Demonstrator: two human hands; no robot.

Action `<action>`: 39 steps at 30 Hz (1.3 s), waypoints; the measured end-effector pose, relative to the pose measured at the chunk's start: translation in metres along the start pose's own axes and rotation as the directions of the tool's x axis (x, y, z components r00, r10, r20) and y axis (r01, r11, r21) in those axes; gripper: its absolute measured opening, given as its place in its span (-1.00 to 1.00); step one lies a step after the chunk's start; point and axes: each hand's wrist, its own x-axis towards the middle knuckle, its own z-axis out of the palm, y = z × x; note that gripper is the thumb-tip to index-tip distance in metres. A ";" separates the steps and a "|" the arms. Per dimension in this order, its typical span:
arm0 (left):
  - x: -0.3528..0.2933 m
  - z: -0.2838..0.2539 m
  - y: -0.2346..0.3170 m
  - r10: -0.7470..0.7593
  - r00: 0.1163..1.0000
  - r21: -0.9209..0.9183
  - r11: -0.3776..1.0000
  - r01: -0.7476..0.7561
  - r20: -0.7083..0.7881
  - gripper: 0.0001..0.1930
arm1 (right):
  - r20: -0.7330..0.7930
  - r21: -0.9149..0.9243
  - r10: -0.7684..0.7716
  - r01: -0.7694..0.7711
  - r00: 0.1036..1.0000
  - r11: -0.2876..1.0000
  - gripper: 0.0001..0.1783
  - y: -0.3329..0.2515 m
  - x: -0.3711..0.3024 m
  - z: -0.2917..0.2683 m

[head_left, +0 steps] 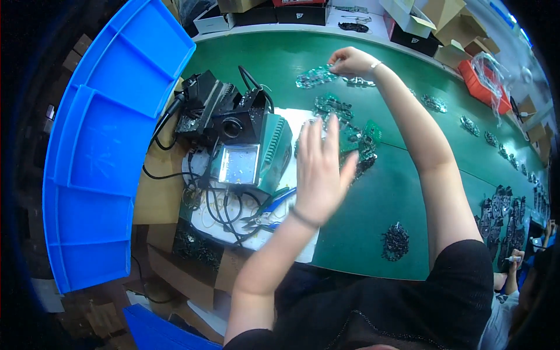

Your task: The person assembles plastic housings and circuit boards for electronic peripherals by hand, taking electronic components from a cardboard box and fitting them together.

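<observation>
My right hand (349, 62) reaches to the far side of the green table and pinches the edge of a green circuit board (314, 77). Whether that board is lifted or rests on the table I cannot tell. My left hand (319, 175) is held with its fingers stretched and thumb apart, over or just in front of a heap of green circuit boards (366, 137) with dark parts. It hides some of the heap, and nothing shows in its grasp. Blue-handled pliers (277, 201) lie by its wrist.
A green-and-black soldering station (256, 140) with tangled cables stands left on a white board (303, 245). Beyond it is a large blue bin (96, 140). A dark pile of small parts (395, 241) sits near the front. Board clusters (433, 104) line the right; a red tray (481, 84) stands behind.
</observation>
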 end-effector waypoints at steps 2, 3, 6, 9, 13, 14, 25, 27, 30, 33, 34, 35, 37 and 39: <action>-0.037 -0.020 0.016 0.028 0.999 -0.051 0.998 -0.026 0.032 -0.46 | -0.033 0.100 0.076 -0.073 0.997 0.992 -0.84 -0.005 0.031 0.022; -0.059 -0.026 0.017 0.016 0.999 -0.053 0.998 -0.014 0.038 -0.54 | -0.091 0.069 0.051 -0.044 0.995 0.997 -0.85 -0.011 0.047 0.042; -0.106 -0.026 0.017 -0.028 0.998 -0.077 0.997 0.032 0.052 -0.70 | -0.201 0.222 0.168 -0.122 0.965 0.967 -0.81 -0.009 0.089 0.074; -0.139 -0.027 0.005 -0.115 0.992 -0.034 0.993 0.117 0.049 -0.73 | -0.282 -0.320 0.178 -0.268 0.943 0.909 -0.62 -0.024 0.102 0.094; -0.162 -0.031 -0.004 -0.142 0.988 0.001 0.990 0.142 -0.052 -0.73 | -0.011 -0.896 -0.175 0.068 0.985 0.439 -0.41 -0.019 0.090 0.068; -0.166 -0.030 -0.007 -0.146 0.988 -0.005 0.989 0.146 -0.051 -0.73 | 0.102 -0.900 -0.038 0.109 0.994 0.422 -0.37 -0.025 0.078 0.057; -0.157 -0.030 -0.011 -0.059 0.991 -0.008 0.998 0.058 -0.121 -0.75 | -0.109 -0.789 -0.201 0.038 0.973 0.613 -0.32 0.019 0.024 0.013; -0.130 -0.032 -0.002 -0.066 0.996 -0.062 0.996 0.062 -0.054 -0.72 | 0.128 -0.681 -0.006 0.093 0.992 0.726 -0.42 0.004 -0.005 0.014; -0.073 -0.008 -0.003 0.047 0.999 -0.112 0.992 -0.049 -0.021 -0.59 | 0.172 -0.678 -0.090 0.184 0.981 0.712 -0.46 0.029 -0.031 0.028; -0.019 0.017 -0.001 0.092 0.991 0.064 0.993 -0.099 0.099 -0.24 | 0.212 -0.450 -0.102 0.189 0.972 0.873 -0.54 0.036 -0.037 0.026; -0.008 0.025 -0.002 0.082 0.985 0.137 0.985 -0.104 0.154 -0.13 | 0.238 -0.318 -0.113 0.188 0.965 0.929 -0.57 0.035 -0.040 0.027; -0.002 0.031 -0.005 0.009 0.974 0.170 0.984 -0.049 0.228 -0.05 | 0.188 -0.304 -0.066 0.122 0.980 0.945 -0.66 0.024 -0.051 0.032; 0.003 0.035 -0.005 -0.059 0.918 0.191 0.982 -0.018 0.391 -0.10 | 0.095 -0.219 -0.114 0.132 0.989 0.967 -0.65 0.026 -0.057 0.034; 0.003 0.039 0.001 -0.090 0.855 0.181 0.984 -0.004 0.510 -0.14 | -0.101 -0.008 -0.165 0.165 0.981 0.986 -0.70 0.032 -0.064 0.026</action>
